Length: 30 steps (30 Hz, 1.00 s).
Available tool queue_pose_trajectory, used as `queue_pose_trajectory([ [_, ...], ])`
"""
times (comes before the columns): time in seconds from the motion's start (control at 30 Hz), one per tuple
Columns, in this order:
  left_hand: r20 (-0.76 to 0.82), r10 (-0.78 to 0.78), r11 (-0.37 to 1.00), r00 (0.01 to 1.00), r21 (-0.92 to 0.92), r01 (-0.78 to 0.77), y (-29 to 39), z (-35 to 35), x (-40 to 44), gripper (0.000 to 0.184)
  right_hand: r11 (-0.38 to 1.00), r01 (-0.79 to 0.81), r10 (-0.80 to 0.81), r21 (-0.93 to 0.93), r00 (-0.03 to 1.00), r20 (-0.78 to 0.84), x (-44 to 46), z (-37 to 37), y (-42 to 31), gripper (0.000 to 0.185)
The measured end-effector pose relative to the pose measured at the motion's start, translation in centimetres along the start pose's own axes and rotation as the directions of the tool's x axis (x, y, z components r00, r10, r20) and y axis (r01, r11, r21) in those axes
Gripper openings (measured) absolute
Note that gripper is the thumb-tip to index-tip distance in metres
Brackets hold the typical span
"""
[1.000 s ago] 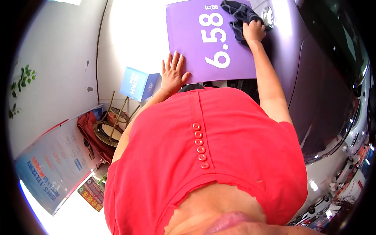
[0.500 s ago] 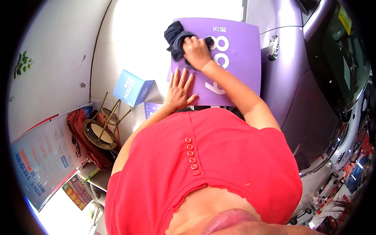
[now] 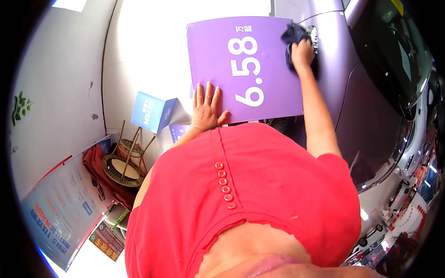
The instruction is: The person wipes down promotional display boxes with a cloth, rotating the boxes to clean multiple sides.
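Observation:
In front of me is a purple sign board [image 3: 213,51] with "6.58" in large white figures. My left hand [image 3: 206,110] lies flat on its lower left part, fingers spread and holding nothing. Bunched under my right hand [image 3: 302,53] is a dark navy cloth [image 3: 293,38], gripped at the board's right edge. The cloth covers part of that edge and reaches close to the headlight [image 3: 315,41] of the purple car beside the board. Whether it touches the car I cannot tell.
The purple car [image 3: 320,92] stands along the right. To the left are a light blue box-shaped sign [image 3: 150,112], an upturned stool [image 3: 121,167] with its legs up, and a printed banner [image 3: 60,213]. A white wall [image 3: 60,69] runs along the left side.
My right hand has carried the cloth from the board's left side across to its right edge, uncovering the figures. My left hand stays flat on the board. The view has shifted slightly.

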<state>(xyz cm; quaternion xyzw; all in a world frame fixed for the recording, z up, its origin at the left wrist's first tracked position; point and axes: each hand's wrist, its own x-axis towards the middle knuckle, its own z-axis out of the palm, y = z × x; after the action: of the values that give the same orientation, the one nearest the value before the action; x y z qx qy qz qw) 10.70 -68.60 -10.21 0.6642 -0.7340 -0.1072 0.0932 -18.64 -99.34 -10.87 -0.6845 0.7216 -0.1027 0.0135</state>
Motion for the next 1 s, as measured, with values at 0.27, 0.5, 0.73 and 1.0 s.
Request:
queue_pose_trajectory([
  [0.27,-0.020,-0.012,0.999,1.000,0.034,0.013,0.1,0.3,0.1,0.088,0.964,0.221,-0.213,-0.150,0.975,0.068,-26.4,-5.5,0.0,0.030],
  [0.5,-0.029,0.021,0.995,0.999,0.099,-0.018,-0.3,0.7,0.2,0.088,0.858,0.464,-0.476,0.221,0.879,0.005,-24.1,-5.2,-6.4,0.032],
  [0.73,-0.017,0.034,0.998,0.999,0.051,-0.033,-0.6,0.8,0.0,0.087,0.783,0.605,-0.594,0.148,0.796,-0.112,-10.2,0.1,-13.6,0.022],
  [1.0,-0.009,0.021,0.999,1.000,-0.044,-0.022,-0.1,-1.0,0.0,0.074,0.948,-0.212,0.197,0.236,0.977,0.085,5.1,1.0,-4.0,0.063],
])
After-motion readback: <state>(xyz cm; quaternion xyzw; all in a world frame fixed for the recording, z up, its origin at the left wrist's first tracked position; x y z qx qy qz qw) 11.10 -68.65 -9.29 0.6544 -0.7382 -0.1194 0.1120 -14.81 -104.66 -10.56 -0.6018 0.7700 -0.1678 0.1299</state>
